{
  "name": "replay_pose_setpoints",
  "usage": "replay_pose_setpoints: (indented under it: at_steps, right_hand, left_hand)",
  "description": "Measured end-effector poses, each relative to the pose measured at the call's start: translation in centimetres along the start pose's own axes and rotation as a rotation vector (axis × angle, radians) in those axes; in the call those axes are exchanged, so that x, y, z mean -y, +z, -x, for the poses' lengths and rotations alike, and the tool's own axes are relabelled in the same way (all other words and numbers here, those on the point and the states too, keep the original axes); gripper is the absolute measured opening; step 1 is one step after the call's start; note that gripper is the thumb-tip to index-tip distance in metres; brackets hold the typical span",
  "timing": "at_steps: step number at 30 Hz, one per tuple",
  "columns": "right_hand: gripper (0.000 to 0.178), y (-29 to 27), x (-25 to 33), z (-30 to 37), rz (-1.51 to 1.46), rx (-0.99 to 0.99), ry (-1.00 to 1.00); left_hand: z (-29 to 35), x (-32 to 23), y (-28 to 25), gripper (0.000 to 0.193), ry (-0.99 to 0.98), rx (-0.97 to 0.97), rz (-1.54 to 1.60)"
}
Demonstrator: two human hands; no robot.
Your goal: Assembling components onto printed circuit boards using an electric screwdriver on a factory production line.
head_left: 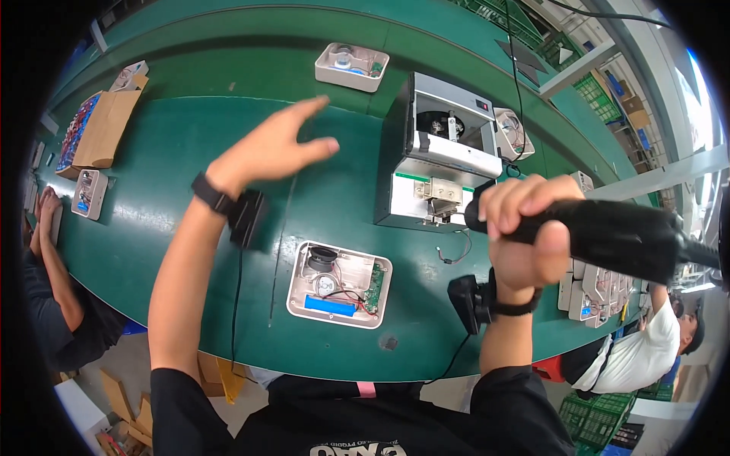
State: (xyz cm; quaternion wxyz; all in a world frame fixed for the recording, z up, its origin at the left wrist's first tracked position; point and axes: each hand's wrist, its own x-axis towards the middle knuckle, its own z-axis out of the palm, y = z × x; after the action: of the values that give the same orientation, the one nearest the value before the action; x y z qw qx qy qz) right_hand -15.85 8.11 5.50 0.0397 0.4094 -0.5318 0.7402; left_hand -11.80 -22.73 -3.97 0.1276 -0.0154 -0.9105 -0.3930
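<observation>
My right hand (532, 216) is wrapped round a black electric screwdriver (620, 235), held sideways with its cable end to the right and its front end beside the screw feeder (395, 186). The feeder is a black and silver box. To its left, my left hand (277, 140) hovers over the table, thumb and fingers apart, holding nothing. Below, between my forearms, lies an open pale plastic housing (356, 275). In it are a black speaker (322, 259), a blue battery (329, 306), a green circuit board (373, 287) and thin wires.
Similar housings stand at the back (350, 78), behind the feeder and far left; several are stacked at the right (582, 292). A cardboard box (110, 129) of small parts sits at the left. A black cable (518, 83) hangs near the feeder. People work at both sides.
</observation>
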Motion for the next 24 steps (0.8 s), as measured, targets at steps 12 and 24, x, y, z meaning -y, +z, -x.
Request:
replay_pose_setpoints:
  at_steps: [12, 24]
  right_hand:
    - [0.042, 1.4, 2.5, 3.4, -0.223, 0.144, 0.268]
    - [0.044, 3.0, -0.7, 6.6, -0.201, 0.216, 0.379]
  left_hand:
    - [11.1, -11.2, 5.2, 0.102, -0.005, 0.337, -0.206]
    - [11.7, -10.8, 6.9, 0.1, 0.019, 0.111, -0.303]
